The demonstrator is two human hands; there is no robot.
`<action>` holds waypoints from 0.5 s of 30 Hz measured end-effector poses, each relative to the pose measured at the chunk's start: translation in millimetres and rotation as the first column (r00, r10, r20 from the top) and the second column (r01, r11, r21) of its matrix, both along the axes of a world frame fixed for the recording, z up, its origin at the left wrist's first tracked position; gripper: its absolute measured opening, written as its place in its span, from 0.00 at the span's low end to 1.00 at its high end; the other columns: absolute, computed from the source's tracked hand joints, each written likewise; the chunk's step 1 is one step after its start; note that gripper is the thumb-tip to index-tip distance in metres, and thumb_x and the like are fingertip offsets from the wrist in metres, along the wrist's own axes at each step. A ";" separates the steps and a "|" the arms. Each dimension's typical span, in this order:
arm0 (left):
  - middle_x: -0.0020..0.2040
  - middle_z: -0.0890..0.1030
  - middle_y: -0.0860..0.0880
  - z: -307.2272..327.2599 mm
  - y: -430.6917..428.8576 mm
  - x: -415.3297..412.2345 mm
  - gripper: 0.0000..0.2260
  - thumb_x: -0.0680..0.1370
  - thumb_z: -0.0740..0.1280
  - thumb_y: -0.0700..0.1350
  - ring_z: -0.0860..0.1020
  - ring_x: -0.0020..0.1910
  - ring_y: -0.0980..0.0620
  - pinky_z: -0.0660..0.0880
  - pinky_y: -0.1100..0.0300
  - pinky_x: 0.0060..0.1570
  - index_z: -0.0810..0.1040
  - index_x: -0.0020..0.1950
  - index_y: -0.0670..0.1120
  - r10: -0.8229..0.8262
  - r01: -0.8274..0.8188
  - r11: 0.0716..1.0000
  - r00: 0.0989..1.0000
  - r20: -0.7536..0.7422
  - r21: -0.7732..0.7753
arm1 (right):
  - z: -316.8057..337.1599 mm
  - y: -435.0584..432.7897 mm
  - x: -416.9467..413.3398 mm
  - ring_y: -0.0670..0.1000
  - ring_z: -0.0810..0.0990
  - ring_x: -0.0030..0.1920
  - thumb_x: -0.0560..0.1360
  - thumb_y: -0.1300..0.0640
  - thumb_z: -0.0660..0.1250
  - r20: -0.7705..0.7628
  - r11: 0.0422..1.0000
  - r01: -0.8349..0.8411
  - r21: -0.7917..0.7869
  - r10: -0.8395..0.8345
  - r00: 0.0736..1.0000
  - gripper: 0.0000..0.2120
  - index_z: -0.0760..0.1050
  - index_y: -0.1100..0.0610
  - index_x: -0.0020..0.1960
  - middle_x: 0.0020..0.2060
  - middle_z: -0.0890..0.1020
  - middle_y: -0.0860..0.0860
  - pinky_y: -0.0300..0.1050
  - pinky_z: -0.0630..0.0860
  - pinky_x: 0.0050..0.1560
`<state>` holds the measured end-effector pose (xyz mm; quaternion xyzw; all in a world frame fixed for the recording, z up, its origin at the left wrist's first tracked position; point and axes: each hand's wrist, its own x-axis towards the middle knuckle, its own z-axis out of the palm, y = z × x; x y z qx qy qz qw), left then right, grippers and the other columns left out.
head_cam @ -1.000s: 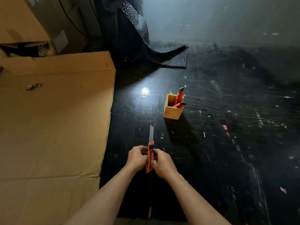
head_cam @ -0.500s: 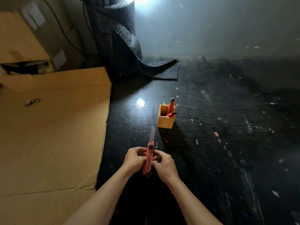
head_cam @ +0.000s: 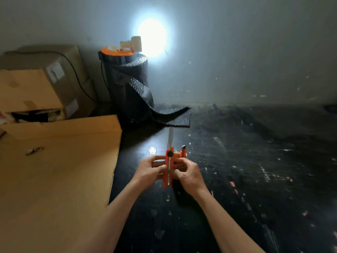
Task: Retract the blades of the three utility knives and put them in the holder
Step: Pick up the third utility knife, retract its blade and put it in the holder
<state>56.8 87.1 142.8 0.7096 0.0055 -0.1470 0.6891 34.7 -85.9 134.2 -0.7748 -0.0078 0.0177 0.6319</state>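
1. Both hands hold one orange utility knife [head_cam: 168, 172] in front of the person, above the dark floor [head_cam: 255, 170]. The left hand [head_cam: 150, 169] grips the handle from the left side and the right hand [head_cam: 188, 175] from the right side, with fingers closed on it.
2. The long axis of the knife runs away from the person, almost straight ahead. The blade [head_cam: 170, 138] is out and points forward; the black lock knob [head_cam: 170, 153] sits at the front of the handle, just beyond the fingers.
3. The wooden holder [head_cam: 176, 154] stands on the floor directly behind the knife, so the hands and the handle hide most of it. Only a small part of the rim shows, with the top of another orange knife [head_cam: 183, 151] standing in it. I cannot tell how many knives are inside.
4. I judge that the blade must first slide back along this same axis, toward the person. Both thumbs are near the knob; which one is nearer, I cannot tell.
5. After that, the holder lies forward and slightly right, so the right hand seems a little nearer for the drop.
6. A cardboard sheet [head_cam: 54, 179] lies at the left, well apart from the work.
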 end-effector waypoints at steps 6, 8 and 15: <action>0.46 0.89 0.43 57.3 -7.9 23.6 0.15 0.78 0.68 0.27 0.89 0.43 0.45 0.86 0.51 0.43 0.80 0.63 0.38 0.024 -0.013 0.996 0.990 0.136 -0.084 | 63.5 -9.0 24.0 0.50 0.87 0.45 0.74 0.62 0.75 0.203 1.000 0.024 -0.006 -0.022 0.979 0.14 0.80 0.58 0.58 0.44 0.87 0.53 0.51 0.85 0.46; 0.46 0.90 0.44 69.8 -11.8 27.1 0.17 0.78 0.69 0.27 0.89 0.44 0.46 0.86 0.53 0.43 0.81 0.62 0.43 0.027 -0.010 0.995 0.986 0.162 -0.104 | 81.5 -11.1 33.7 0.48 0.87 0.45 0.75 0.57 0.74 0.231 0.997 0.053 -0.052 -0.040 0.972 0.15 0.78 0.53 0.61 0.45 0.87 0.50 0.50 0.85 0.47; 0.45 0.90 0.47 101.3 -22.0 38.9 0.20 0.77 0.68 0.25 0.89 0.43 0.49 0.86 0.55 0.43 0.81 0.63 0.44 0.070 -0.041 0.993 0.959 0.275 -0.110 | 133.4 -17.0 61.2 0.39 0.80 0.48 0.80 0.54 0.67 0.419 0.930 0.142 -0.339 0.014 0.908 0.14 0.77 0.45 0.65 0.54 0.85 0.45 0.35 0.78 0.51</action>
